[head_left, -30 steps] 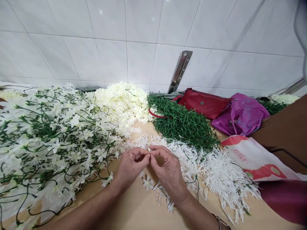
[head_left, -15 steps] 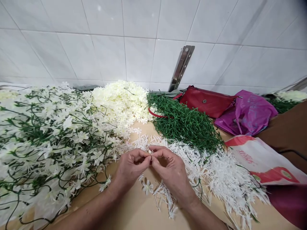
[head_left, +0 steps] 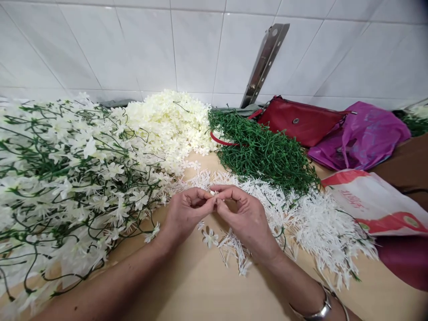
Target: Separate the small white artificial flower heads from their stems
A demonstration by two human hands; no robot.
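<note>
My left hand (head_left: 189,209) and my right hand (head_left: 241,213) meet at the fingertips over the table, both pinched. Between the tips shows a small white piece (head_left: 213,193), probably part of an artificial flower; the fingers cover most of it. Just below the hands a single white artificial flower (head_left: 210,239) lies on the table, beside a few loose white stamens (head_left: 234,247). More white stamens (head_left: 321,223) spread out to the right of my right hand. Left of my left hand rises a heap of white flowers on green stems (head_left: 80,178).
Cream flower heads (head_left: 170,120) are piled at the back, beside a heap of green stems (head_left: 267,154). A red handbag (head_left: 301,118), a purple plastic bag (head_left: 364,138) and a white-and-red bag (head_left: 377,205) lie at the right. A metal bracket (head_left: 265,64) leans against the tiled wall.
The view has tilted down, so the wall and piles sit higher in the picture. Both hands stay pinched together at the small white piece; a bracelet on my right wrist now shows.
</note>
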